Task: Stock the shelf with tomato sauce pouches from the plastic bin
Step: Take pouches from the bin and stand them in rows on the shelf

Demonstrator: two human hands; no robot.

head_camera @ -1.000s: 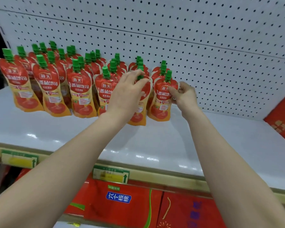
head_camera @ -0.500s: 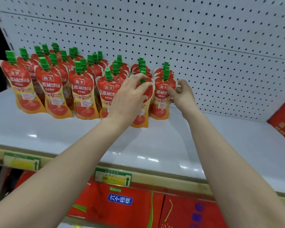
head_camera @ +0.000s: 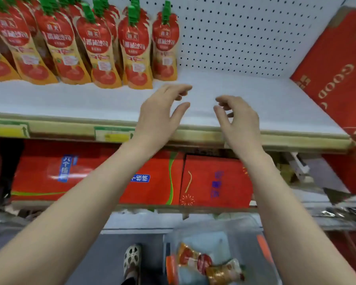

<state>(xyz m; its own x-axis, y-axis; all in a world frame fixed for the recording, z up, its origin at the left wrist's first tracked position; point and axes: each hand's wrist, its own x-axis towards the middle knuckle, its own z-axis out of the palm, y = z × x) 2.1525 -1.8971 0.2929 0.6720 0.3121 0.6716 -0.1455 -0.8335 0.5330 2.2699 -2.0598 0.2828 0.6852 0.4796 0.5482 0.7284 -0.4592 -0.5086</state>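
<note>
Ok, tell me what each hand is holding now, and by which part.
Nothing. The left hand and the right hand both hang empty over the shelf, fingers loosely curled, clear of the pouches.

Bright, even shop light; the whole frame is soft with motion blur.

Light falls from above onto the white shelf board (head_camera: 245,95), washing it pale; beneath its front edge the lower bay goes dim, darkest at far left. Print on the red-and-yellow tomato sauce pouches with green caps (head_camera: 99,48) is smeared, and the clear plastic bin (head_camera: 214,228) at the bottom is blurred worst. Wide-angle bend tilts the big red carton (head_camera: 337,68) at the right edge. A white streak of glare crosses the red box (head_camera: 39,182) below.
</note>
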